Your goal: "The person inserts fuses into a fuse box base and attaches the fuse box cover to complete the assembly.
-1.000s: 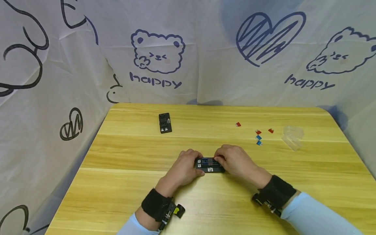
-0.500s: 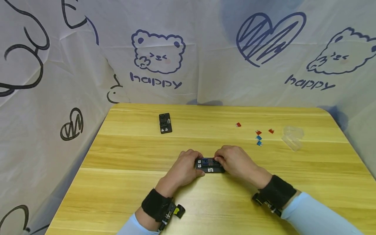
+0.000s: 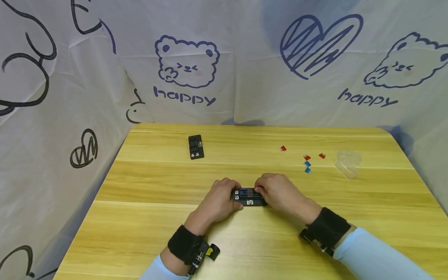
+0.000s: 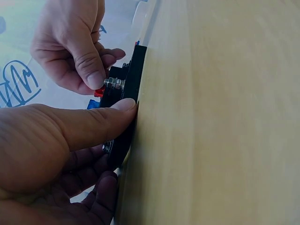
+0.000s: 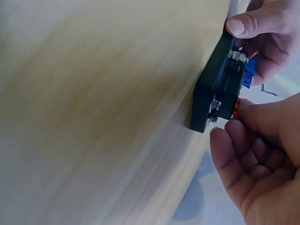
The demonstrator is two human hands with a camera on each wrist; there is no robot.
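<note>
In the head view a black fuse block (image 3: 259, 202) sits on the table in front of the person, its long side running left to right. The left hand (image 3: 218, 198) grips its left end, thumb along the near edge and fingers behind. At the block's right part, the right hand (image 3: 278, 192) pinches a red blade fuse (image 5: 236, 108) between thumb and forefinger, right at the top of the block. A blue blade fuse (image 5: 250, 73) stands in the block on the left hand's side. Metal screw terminals (image 4: 114, 83) show along the block's side in the left wrist view.
A second black fuse block (image 3: 196, 147) lies at the back left of the wooden table (image 3: 150, 182). Loose red fuses (image 3: 322, 156) and blue fuses (image 3: 307, 170) lie at the back right, beside a clear plastic box (image 3: 348, 163). A printed white cloth (image 3: 245, 97) hangs behind.
Both hands and the block stay in place. The bit of red that showed at the right fingertips in the head view is now barely seen.
</note>
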